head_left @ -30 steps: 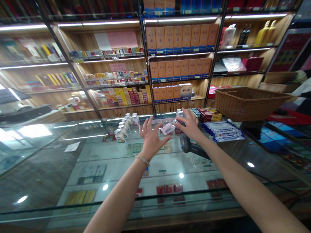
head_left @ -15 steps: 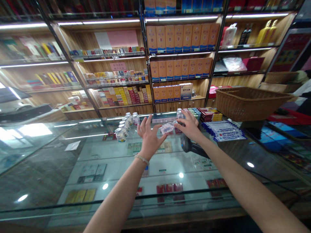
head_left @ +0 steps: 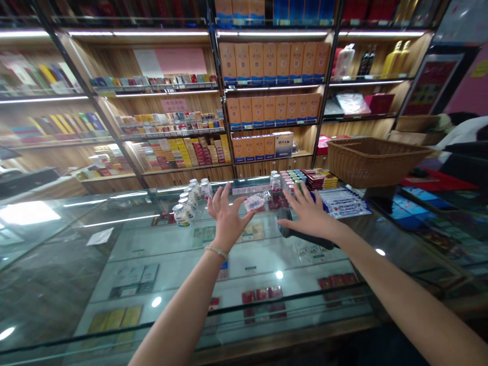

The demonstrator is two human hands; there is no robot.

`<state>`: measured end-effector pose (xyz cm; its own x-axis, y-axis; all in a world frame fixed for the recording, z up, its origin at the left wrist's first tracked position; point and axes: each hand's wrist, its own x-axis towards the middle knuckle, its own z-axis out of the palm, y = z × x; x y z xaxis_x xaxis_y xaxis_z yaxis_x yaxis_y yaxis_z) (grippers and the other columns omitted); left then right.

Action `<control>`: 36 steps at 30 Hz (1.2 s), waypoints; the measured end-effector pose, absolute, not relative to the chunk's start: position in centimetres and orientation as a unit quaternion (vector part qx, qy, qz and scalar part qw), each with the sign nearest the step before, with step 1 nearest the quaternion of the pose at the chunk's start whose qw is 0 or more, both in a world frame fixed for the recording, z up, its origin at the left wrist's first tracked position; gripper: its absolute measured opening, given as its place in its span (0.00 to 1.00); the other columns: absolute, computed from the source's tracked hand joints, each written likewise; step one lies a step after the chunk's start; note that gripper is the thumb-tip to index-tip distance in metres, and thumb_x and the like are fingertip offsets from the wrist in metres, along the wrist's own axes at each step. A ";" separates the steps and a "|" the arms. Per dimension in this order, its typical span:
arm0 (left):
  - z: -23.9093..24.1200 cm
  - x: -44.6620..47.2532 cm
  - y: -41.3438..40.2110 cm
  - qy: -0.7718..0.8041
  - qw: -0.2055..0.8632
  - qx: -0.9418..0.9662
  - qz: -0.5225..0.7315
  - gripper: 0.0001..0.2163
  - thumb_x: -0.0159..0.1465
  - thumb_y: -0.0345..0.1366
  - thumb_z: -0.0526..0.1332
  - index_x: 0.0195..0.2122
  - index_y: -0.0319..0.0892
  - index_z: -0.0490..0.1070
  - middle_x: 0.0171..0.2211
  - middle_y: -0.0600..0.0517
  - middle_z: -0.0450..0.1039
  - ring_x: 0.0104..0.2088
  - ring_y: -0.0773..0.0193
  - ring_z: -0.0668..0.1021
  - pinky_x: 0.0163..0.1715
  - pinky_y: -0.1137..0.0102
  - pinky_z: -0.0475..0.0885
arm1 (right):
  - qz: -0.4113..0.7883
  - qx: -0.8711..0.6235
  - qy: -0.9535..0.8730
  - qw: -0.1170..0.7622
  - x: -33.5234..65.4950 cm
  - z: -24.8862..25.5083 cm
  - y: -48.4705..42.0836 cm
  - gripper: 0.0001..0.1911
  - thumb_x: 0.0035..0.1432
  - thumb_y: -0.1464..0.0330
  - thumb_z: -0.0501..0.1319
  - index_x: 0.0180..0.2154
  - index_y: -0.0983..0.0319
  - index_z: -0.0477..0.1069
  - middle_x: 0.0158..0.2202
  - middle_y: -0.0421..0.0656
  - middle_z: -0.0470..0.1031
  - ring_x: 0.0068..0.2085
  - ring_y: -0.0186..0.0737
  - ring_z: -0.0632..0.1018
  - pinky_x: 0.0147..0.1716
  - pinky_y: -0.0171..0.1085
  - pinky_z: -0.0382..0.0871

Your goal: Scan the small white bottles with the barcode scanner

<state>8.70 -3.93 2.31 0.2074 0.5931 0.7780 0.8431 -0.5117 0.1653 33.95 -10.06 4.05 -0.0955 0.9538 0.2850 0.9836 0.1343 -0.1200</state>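
Observation:
My left hand [head_left: 225,217] is raised over the glass counter [head_left: 125,239] with its fingers spread. Its thumb tip touches a small clear bottle [head_left: 254,203] that lies on its side. I cannot tell whether the bottle rests on the glass. My right hand [head_left: 309,212] is open, fingers apart, just above a black handheld scanner [head_left: 290,231] lying on the counter. It is clear of the bottle. A cluster of several small white-capped bottles [head_left: 188,199] stands upright to the left of my left hand.
Stacked small packs [head_left: 305,179] and blue-and-white packets [head_left: 341,202] lie beyond my right hand. A wicker basket [head_left: 373,162] stands at the right. Shelves of boxed goods [head_left: 267,109] fill the back wall. Inside the case, packs [head_left: 263,295] show under the glass.
My right hand has let go of the small bottle and dropped down and right onto the scanner. My left thumb stays at the bottle. The view has shifted slightly to the right.

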 end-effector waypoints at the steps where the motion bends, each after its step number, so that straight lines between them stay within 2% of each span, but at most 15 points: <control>1: 2.3 8.7 -3.9 -0.471 0.146 -0.763 -0.418 0.15 0.60 0.49 0.70 0.46 0.50 0.79 0.73 0.45 0.54 0.72 0.39 0.55 0.70 0.40 0.45 | -0.041 -0.657 -0.741 0.133 34.1 3.5 -10.7 0.57 0.57 0.34 0.53 0.75 0.61 0.43 0.77 0.58 0.38 0.75 0.65 0.37 0.68 0.69 0.35; 5: 2.3 8.8 -4.0 -0.472 0.139 -0.764 -0.417 0.15 0.60 0.47 0.70 0.46 0.51 0.79 0.73 0.46 0.55 0.72 0.40 0.56 0.70 0.40 0.46 | -0.025 -0.682 -0.724 0.100 34.4 1.1 -12.5 0.63 0.53 0.32 0.56 0.75 0.64 0.41 0.76 0.61 0.34 0.75 0.67 0.33 0.66 0.73 0.33; 13: 2.1 8.8 -3.9 -0.472 0.141 -0.767 -0.411 0.16 0.60 0.47 0.71 0.47 0.51 0.79 0.73 0.45 0.54 0.72 0.40 0.56 0.69 0.40 0.47 | -0.027 -0.711 -0.698 0.088 33.4 -0.2 -13.5 0.59 0.56 0.37 0.59 0.74 0.67 0.46 0.76 0.62 0.36 0.75 0.68 0.36 0.66 0.74 0.35; 17: 1.9 8.7 -3.6 -0.476 0.145 -0.764 -0.411 0.16 0.59 0.47 0.72 0.47 0.50 0.80 0.72 0.44 0.55 0.71 0.39 0.57 0.69 0.40 0.47 | -0.024 -0.710 -0.698 0.089 33.2 -0.1 -13.5 0.49 0.60 0.43 0.60 0.71 0.68 0.56 0.75 0.65 0.42 0.75 0.69 0.41 0.66 0.75 0.40; 21: 1.8 8.6 -3.5 -0.478 0.150 -0.763 -0.409 0.16 0.59 0.48 0.71 0.47 0.51 0.80 0.72 0.44 0.55 0.71 0.40 0.57 0.69 0.40 0.47 | -0.020 -0.701 -0.706 0.099 33.3 -0.2 -13.5 0.34 0.63 0.49 0.61 0.60 0.67 0.71 0.74 0.64 0.48 0.75 0.69 0.45 0.65 0.73 0.48; 25: 2.1 8.6 -3.7 -0.483 0.146 -0.759 -0.411 0.15 0.59 0.47 0.72 0.46 0.51 0.80 0.72 0.45 0.56 0.71 0.39 0.58 0.69 0.40 0.46 | -0.002 -0.697 -0.709 0.105 33.7 -0.4 -13.1 0.24 0.63 0.59 0.62 0.55 0.66 0.73 0.73 0.62 0.52 0.74 0.67 0.50 0.65 0.67 0.55; 29: 2.2 8.6 -3.7 -0.487 0.139 -0.756 -0.414 0.15 0.59 0.47 0.71 0.46 0.52 0.80 0.72 0.46 0.56 0.71 0.39 0.57 0.69 0.40 0.46 | -0.005 -0.685 -0.719 0.115 34.0 -0.5 -12.8 0.22 0.59 0.65 0.65 0.54 0.68 0.73 0.72 0.62 0.55 0.73 0.65 0.54 0.66 0.59 0.59; 32: 2.1 8.4 -3.5 -0.492 0.143 -0.752 -0.414 0.15 0.59 0.47 0.71 0.46 0.51 0.80 0.72 0.45 0.56 0.71 0.40 0.57 0.69 0.39 0.46 | -0.015 -0.683 -0.715 0.150 34.1 0.3 -12.8 0.22 0.57 0.65 0.65 0.53 0.65 0.74 0.73 0.58 0.54 0.70 0.61 0.63 0.62 0.51 0.66; 34: 2.0 8.3 -3.3 -0.496 0.147 -0.749 -0.414 0.14 0.60 0.48 0.71 0.45 0.51 0.80 0.72 0.44 0.56 0.71 0.40 0.57 0.69 0.39 0.46 | -0.016 -0.689 -0.701 0.183 34.2 1.4 -12.8 0.23 0.57 0.64 0.64 0.54 0.62 0.73 0.75 0.52 0.51 0.63 0.58 0.73 0.54 0.49 0.74; 36: 1.8 8.2 -3.1 -0.501 0.150 -0.744 -0.416 0.15 0.60 0.48 0.71 0.45 0.51 0.80 0.72 0.44 0.56 0.71 0.40 0.57 0.69 0.39 0.46 | -0.027 -0.689 -0.691 0.217 34.3 2.7 -12.7 0.26 0.57 0.61 0.63 0.57 0.59 0.72 0.74 0.48 0.54 0.54 0.57 0.80 0.47 0.49 0.76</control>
<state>8.18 -3.15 1.85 0.1522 0.6207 0.7691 0.8702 -0.4531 0.1935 34.30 -12.70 2.71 0.0438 0.9406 0.3368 0.9638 0.0490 -0.2622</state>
